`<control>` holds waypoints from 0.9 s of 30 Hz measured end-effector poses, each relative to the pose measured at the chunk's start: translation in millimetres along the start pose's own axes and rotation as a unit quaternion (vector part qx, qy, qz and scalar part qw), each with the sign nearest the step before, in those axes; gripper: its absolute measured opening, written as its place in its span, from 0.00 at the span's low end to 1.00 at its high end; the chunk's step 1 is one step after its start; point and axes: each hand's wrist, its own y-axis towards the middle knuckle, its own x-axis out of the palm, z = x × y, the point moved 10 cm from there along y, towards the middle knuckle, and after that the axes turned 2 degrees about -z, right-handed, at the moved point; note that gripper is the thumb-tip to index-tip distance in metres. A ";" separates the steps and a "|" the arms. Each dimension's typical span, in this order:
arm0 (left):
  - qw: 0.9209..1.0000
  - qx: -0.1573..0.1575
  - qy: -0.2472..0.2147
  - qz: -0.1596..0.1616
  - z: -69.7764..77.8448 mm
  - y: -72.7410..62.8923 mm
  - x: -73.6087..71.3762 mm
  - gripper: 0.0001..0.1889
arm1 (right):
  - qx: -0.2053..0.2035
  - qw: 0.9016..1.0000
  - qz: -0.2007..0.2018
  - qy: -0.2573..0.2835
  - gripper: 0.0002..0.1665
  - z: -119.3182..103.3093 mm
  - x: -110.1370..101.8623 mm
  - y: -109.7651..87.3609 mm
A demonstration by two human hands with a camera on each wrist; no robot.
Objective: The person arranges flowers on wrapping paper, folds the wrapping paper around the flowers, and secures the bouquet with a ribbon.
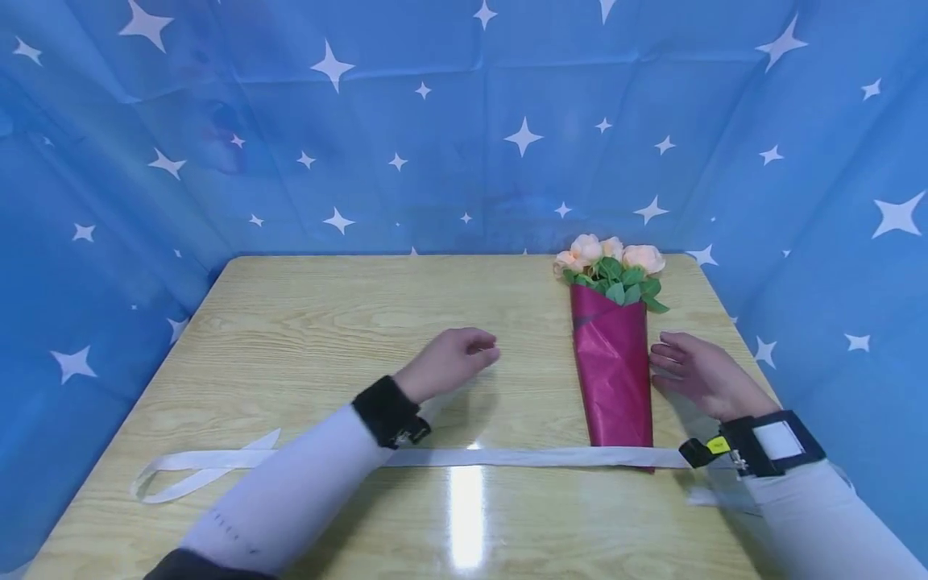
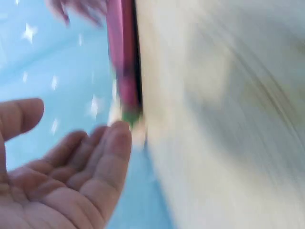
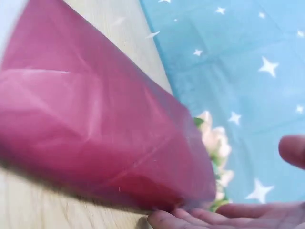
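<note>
A bouquet of pale peach flowers [image 1: 644, 258] with green leaves lies on the table, wrapped in dark red paper [image 1: 615, 370]. Close against the wrap's right side is my right hand [image 1: 699, 372], fingers loosely bent and nothing held; in the right wrist view its fingertips [image 3: 164, 220] lie at the paper's lower edge, and I cannot tell if they touch. My left hand [image 1: 451, 362] hovers over the table to the left of the bouquet, holding nothing; its fingers [image 2: 107, 167] are slightly curved with the thumb apart in the left wrist view.
A long white ribbon [image 1: 507, 457] stretches across the table, over the lower end of the wrap, with a loop at the left. Both forearms pass above it. A blue curtain with white stars [image 1: 435, 121] hangs around the wooden table [image 1: 326, 322].
</note>
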 end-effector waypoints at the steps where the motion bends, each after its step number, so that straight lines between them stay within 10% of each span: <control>1: 1.000 -0.008 -0.015 -0.026 6.8 15.4 18.0 0.27 | 0.007 1.000 0.009 0.020 0.28 3.1 -1.4 3.8; 9: 0.979 -0.114 -0.130 -0.103 15.9 85.4 98.2 0.38 | 0.015 0.995 0.032 0.089 0.30 15.3 10.0 17.7; 14: 0.959 -0.129 -0.236 -0.091 23.0 101.1 108.6 0.26 | 0.003 0.994 0.019 0.110 0.35 11.2 22.0 19.9; 21: 0.964 -0.143 -0.218 -0.044 18.9 112.1 110.1 0.18 | -0.008 0.993 0.016 0.116 0.36 9.2 31.4 27.5; 27: 0.953 -0.155 -0.258 -0.016 4.3 121.5 112.5 0.18 | -0.020 0.993 0.054 0.100 0.38 9.7 27.9 32.0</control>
